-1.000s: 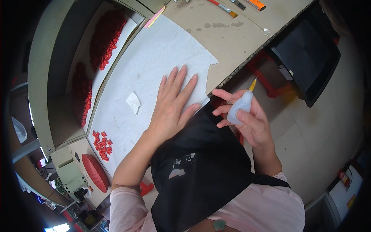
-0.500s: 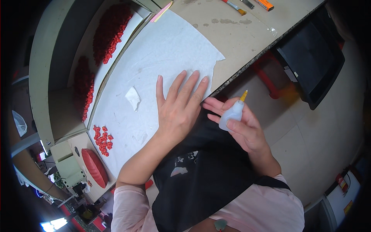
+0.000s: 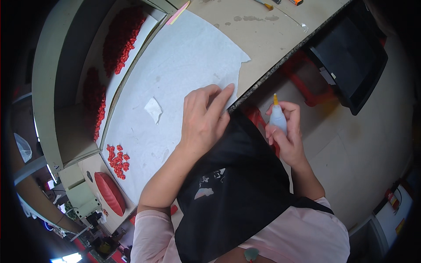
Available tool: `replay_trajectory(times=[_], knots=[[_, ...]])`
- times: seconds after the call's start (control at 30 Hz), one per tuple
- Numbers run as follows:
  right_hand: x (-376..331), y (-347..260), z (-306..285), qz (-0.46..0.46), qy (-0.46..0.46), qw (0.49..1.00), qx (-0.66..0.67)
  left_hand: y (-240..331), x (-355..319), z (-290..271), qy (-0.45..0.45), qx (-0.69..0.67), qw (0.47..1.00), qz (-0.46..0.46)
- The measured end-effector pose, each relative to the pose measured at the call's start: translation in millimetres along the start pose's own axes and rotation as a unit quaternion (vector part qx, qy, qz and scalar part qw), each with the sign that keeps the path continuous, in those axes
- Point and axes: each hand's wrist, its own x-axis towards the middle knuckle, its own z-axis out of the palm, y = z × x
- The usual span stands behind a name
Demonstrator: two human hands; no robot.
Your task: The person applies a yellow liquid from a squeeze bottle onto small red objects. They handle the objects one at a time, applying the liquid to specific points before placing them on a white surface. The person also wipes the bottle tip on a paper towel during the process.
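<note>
My left hand [image 3: 203, 118] rests on the large white paper sheet [image 3: 193, 48] near the table's edge. Its fingers are bent, the index finger stands apart from the thumb, and some fingertips are hidden. Nothing shows in it. Out over the floor, past the edge, my right hand [image 3: 289, 140] grips a small translucent squeeze bottle [image 3: 277, 119] with a narrow yellow tip pointing up. On the sheet lie a crumpled white scrap [image 3: 153, 109], left of my left hand, and a small cluster of red pieces [image 3: 118, 162] farther left.
Heaps of red pieces [image 3: 120, 48] fill a shelf compartment at the far left. A red cushion [image 3: 109, 193] lies beyond the sheet's lower left corner. A brush [image 3: 265, 5] lies at the far side of the table. Beyond its dark edge [image 3: 289, 57] are a red stool [image 3: 311, 92] and a black panel [image 3: 351, 61].
My left hand has gone from flat and spread to bent fingers. The right hand has moved slightly right and lower, turning the bottle more upright, with its fingers closed further round it.
</note>
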Motion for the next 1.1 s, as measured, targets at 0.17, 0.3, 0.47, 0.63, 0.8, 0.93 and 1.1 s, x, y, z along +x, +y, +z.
replay_trajectory(times=[0.17,0.3,0.47,0.63,0.8,0.93,1.1], knots=[[-4.5,17.6,-1.8,-0.09,0.009,0.996,-0.018,-0.7,0.4,2.1,0.0,-0.016,1.0,0.004],[4.5,1.2,-4.0,-0.094,0.022,0.993,-0.07,0.5,0.4,0.6,-0.012,-0.031,0.999,0.002],[12.6,-2.0,-8.6,-0.102,0.068,0.992,-0.04,-6.1,11.3,-11.7,-0.069,-0.084,0.994,-0.034],[17.5,0.7,-4.5,-0.123,0.099,0.987,0.016,-18.6,19.5,-5.6,-0.07,-0.143,0.986,-0.043],[22.0,1.4,-4.9,-0.205,0.104,0.973,0.003,-21.3,18.3,-1.7,-0.047,-0.121,0.991,-0.044],[29.0,-0.8,-0.9,-0.245,0.13,0.96,-0.033,-24.5,20.7,0.1,-0.072,-0.08,0.994,-0.014],[38.2,-4.4,4.3,-0.289,0.149,0.937,-0.129,-25.0,21.1,-2.2,-0.106,-0.088,0.99,-0.023]])
